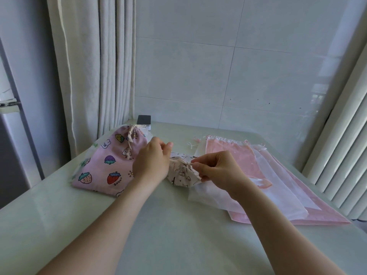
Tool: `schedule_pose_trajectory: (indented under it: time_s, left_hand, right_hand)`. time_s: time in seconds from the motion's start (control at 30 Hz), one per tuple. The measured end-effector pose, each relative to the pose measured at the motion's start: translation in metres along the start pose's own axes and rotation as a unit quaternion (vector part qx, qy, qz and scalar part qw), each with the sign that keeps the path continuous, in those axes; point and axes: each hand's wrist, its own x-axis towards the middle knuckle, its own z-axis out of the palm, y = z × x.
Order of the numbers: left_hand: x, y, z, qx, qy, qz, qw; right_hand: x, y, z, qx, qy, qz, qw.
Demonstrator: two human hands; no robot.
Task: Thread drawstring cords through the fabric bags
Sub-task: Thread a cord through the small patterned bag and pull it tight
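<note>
On the pale green table (59,205), the small cream fabric bag with little animal prints (181,175) lies in the middle, and I use it as the landmark. To the left of it, touching the person's left wrist, rests the bigger pink cloth bag with strawberries (101,165); its beige cord is already in and tied at the gathered top. The left hand (152,161) is just left of the cream bag, fingers pinched together above its neck, probably on one cord end, though the cord there is hidden. The right hand (216,169) is just right of the bag and pinches the thin beige drawstring cord (183,161) that comes out of the puckered mouth. Further right lies the flat pile of sheer pink and white organza bags (268,175). I judge the step is drawing this bag closed. Next both ends need an even pull outward, then a knot.
</note>
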Motion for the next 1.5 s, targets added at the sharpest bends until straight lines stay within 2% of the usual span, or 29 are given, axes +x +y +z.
schedule_pose_trajectory:
  time_s: [0.1, 0.27, 0.47, 0.6, 0.7, 0.77, 0.83, 0.93, 1.07, 1.13, 1.33, 1.5]
  left_hand:
    - [-0.005, 0.005, -0.001, 0.009, 0.007, -0.001, 1.000]
    - [-0.005, 0.007, -0.009, 0.018, 0.004, -0.011, 1.000]
    - [0.000, 0.001, -0.014, 0.002, 0.018, -0.009, 1.000]
    - [-0.002, -0.001, -0.011, 0.025, 0.057, 0.046, 0.997]
    - [-0.008, 0.003, -0.009, 0.047, 0.046, 0.104, 0.992]
    - [-0.009, 0.002, -0.005, 0.064, 0.002, 0.134, 0.989]
    - [-0.007, -0.003, 0.000, 0.072, -0.044, 0.158, 0.984]
    - [-0.003, -0.012, 0.008, 0.088, -0.107, 0.164, 0.977]
    - [-0.002, -0.012, 0.007, 0.040, -0.171, 0.147, 0.973]
    - [-0.003, -0.010, 0.008, -0.016, -0.174, 0.145, 0.974]
    - [-0.005, 0.008, 0.000, -0.117, -0.083, 0.152, 0.978]
    - [-0.008, 0.024, -0.009, -0.288, -0.102, 0.123, 0.944]
  right_hand:
    - [0.004, 0.004, 0.006, -0.122, 0.013, -0.026, 0.992]
    - [0.005, 0.003, 0.013, -0.246, 0.041, -0.063, 0.966]
    - [0.006, 0.001, 0.022, -0.324, 0.086, -0.076, 0.939]
    - [0.003, 0.002, 0.024, -0.355, 0.109, -0.075, 0.925]
    - [-0.003, 0.005, 0.024, -0.309, 0.107, -0.082, 0.941]
    - [-0.005, 0.002, 0.022, -0.207, 0.114, -0.072, 0.969]
    - [-0.004, -0.001, 0.021, -0.120, 0.147, -0.076, 0.979]
    - [0.001, 0.001, 0.019, -0.171, 0.209, -0.178, 0.946]
    - [-0.002, -0.002, 0.016, -0.186, 0.207, -0.241, 0.930]
    - [-0.005, -0.005, 0.016, -0.172, 0.212, -0.267, 0.924]
    - [-0.010, -0.016, 0.017, -0.101, 0.293, -0.305, 0.901]
    - [-0.017, -0.021, 0.022, -0.031, 0.284, -0.291, 0.913]
